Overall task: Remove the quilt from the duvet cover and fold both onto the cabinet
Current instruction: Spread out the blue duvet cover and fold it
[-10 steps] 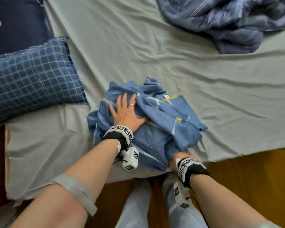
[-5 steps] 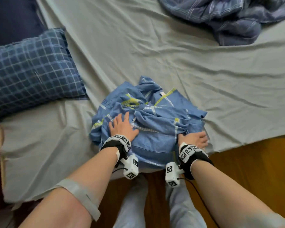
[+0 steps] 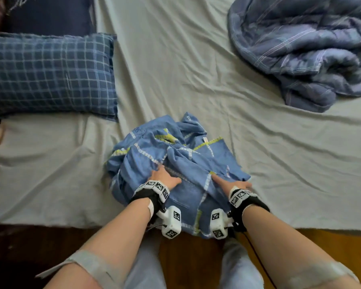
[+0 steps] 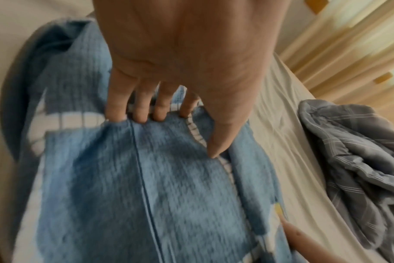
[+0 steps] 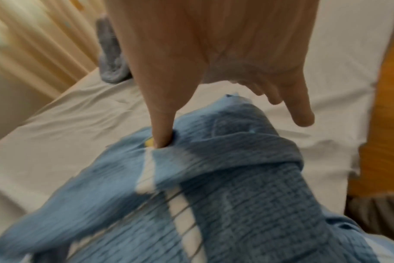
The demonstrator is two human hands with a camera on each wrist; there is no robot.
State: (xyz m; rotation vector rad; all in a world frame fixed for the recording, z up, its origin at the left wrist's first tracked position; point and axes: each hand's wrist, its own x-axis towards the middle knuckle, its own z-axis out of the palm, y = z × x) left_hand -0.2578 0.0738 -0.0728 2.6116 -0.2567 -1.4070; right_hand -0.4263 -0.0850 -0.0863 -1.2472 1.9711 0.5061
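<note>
While the bundled duvet cover [image 3: 171, 163] sits at the near edge of the bed [image 3: 196, 59], part of it spilling over that edge toward the wooden floor [image 3: 331, 247], I have both hands on its near half. My left hand [image 3: 164, 178] lies on top with the fingers [image 4: 117, 108] bent down into a fold, the tips tucked under a ridge of cloth and the thumb pressing on the same ridge, so this grip has a light hold of the cover. My right hand [image 3: 230, 183] is looser: the thumb digs into a crease by a yellow patch, while the other fingers [image 5: 301, 113] hang half curled above the fabric's right edge; whether they catch any cloth I cannot tell. The cover is a soft, waffle-textured blue weave crossed by white and yellow bands, crumpled into a rough mound. To its right and beyond it the pale grey sheet lies wrinkled but bare, giving wide room toward the far side. The quilt [image 3: 311, 49], puffy and stitched, in dusky blue-grey with thin pale lines, is heaped at the far right, well apart from the cover. A dark blue checked pillow [image 3: 50, 74] lies at the far left, near the cover but not touching it.
</note>
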